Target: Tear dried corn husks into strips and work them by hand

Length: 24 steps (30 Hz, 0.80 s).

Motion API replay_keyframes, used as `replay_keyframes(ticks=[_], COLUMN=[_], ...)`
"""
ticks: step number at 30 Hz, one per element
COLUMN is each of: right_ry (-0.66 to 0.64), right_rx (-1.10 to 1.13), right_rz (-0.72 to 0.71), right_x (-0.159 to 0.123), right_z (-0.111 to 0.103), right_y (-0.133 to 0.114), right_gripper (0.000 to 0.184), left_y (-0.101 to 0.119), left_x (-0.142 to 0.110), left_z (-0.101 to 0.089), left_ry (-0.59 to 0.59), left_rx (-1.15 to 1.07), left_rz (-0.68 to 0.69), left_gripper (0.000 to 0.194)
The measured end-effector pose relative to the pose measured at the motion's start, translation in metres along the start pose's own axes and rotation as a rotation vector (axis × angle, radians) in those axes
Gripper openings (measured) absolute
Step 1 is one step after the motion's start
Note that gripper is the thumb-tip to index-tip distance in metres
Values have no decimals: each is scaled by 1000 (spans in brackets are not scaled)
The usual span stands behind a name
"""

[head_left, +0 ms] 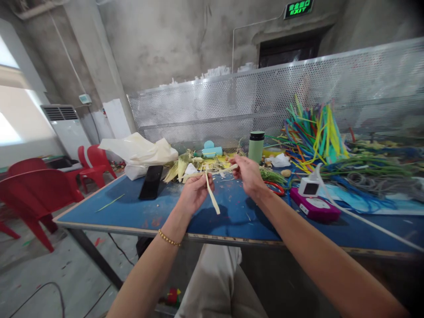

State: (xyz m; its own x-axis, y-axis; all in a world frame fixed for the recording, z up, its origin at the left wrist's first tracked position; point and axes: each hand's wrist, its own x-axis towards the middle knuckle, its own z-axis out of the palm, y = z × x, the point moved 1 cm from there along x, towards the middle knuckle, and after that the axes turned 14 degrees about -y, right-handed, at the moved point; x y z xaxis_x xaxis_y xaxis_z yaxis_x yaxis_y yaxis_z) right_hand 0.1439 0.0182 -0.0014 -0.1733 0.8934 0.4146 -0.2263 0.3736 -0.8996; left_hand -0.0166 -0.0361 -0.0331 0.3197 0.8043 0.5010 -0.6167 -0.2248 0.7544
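Observation:
My left hand (195, 193) is closed around pale yellow leaf strips (212, 198), one end hanging down toward the blue table (132, 212). My right hand (247, 173) pinches the other end of a strip (225, 170) stretched between both hands, a little above the tabletop. Just beyond the hands lies a pile of pale husk-like leaves (185, 165).
A black phone (151, 182) and a white plastic bag (139, 152) lie at the left. A green bottle (256, 147), red scissors (274, 187), a magenta device (314, 207) and bundles of coloured strips (314, 132) crowd the right. Red chairs (36, 190) stand left; a perforated metal screen (265, 97) backs the table.

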Motion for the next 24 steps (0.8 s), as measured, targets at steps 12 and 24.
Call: replay_keyframes(ticks=[12,24], right_ry=[-593,-174], right_rx=[24,-453], right_rz=[51,-204], right_x=[-18,-9], right_z=[22,13], right_y=[3,4], right_gripper=[32,27], left_y=[-3,-8], left_x=[-1,1], left_z=[3,-2], left_ry=[-10,154], left_rx=[129,468], left_rz=[-63,-77], left_gripper=[27,32])
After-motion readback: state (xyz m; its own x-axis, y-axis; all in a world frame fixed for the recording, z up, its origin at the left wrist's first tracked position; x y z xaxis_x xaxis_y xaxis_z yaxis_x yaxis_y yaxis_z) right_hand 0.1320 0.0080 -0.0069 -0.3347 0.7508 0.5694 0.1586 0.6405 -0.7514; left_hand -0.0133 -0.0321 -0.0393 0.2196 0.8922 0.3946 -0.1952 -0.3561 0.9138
